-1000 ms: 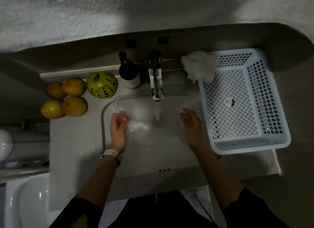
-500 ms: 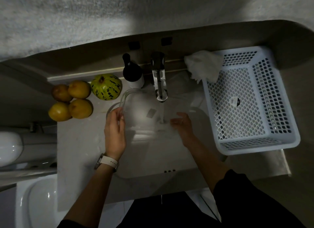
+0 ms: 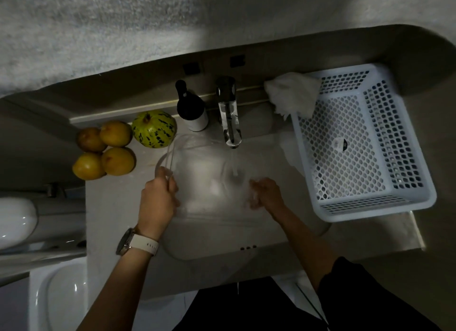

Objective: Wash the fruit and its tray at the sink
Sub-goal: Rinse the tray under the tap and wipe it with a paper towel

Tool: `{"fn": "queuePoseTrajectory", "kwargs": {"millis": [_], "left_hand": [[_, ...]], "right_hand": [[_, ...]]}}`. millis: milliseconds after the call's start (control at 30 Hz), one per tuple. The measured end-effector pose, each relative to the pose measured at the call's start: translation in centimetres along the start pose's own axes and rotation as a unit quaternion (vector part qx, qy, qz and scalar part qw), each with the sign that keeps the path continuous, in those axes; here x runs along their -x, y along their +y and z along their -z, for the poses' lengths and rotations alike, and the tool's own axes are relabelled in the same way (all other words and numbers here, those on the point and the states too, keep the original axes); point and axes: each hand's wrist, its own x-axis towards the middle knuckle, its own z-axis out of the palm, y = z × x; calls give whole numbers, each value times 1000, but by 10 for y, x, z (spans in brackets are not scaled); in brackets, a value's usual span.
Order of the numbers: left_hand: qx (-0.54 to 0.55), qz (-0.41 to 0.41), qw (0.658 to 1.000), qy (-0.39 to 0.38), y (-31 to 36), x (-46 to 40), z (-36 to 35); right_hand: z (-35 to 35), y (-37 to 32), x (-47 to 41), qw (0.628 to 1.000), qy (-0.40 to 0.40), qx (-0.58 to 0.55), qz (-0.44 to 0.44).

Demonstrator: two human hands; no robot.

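A clear plastic tray is held over the sink under the water that runs from the tap. My left hand grips the tray's left rim. My right hand lies against the tray's right side in the stream; its fingers are blurred by water. Several yellow fruits and a green striped melon sit on the counter to the left of the sink.
A dark soap bottle stands left of the tap. A white perforated basket sits on the counter at the right, a white cloth draped on its far corner. A toilet is at the left.
The tray has been lowered and turned under the stream. My left hand has shifted along the left rim, and my right hand has moved in to the tray's right side.
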Motion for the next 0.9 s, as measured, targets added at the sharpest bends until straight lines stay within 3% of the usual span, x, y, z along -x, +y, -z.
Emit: {"fn": "queuePoseTrajectory", "kwargs": {"millis": [100, 167, 333, 400, 600, 667, 767, 900], "left_hand": [[47, 37, 996, -69, -12, 3, 0], [88, 67, 988, -104, -16, 6, -3], [158, 145, 964, -156, -23, -1, -9], [182, 165, 950, -191, -20, -7, -10], [228, 183, 920, -262, -10, -15, -24], [223, 189, 919, -263, -13, -16, -28], [210, 195, 919, -270, -23, -16, -31], [224, 181, 915, -282, -36, -19, -32]], "right_hand": [[15, -13, -9, 1000, 5, -11, 2], [25, -24, -16, 995, -12, 86, 40], [33, -51, -28, 896, -105, 415, 120], [25, -65, -28, 864, -122, 470, 131], [-24, -91, -28, 848, -121, 494, 149], [-37, -96, -27, 866, -126, 458, 155], [-52, -97, -20, 904, -169, 379, 99], [-40, -102, -27, 893, -207, 393, 66]]}}
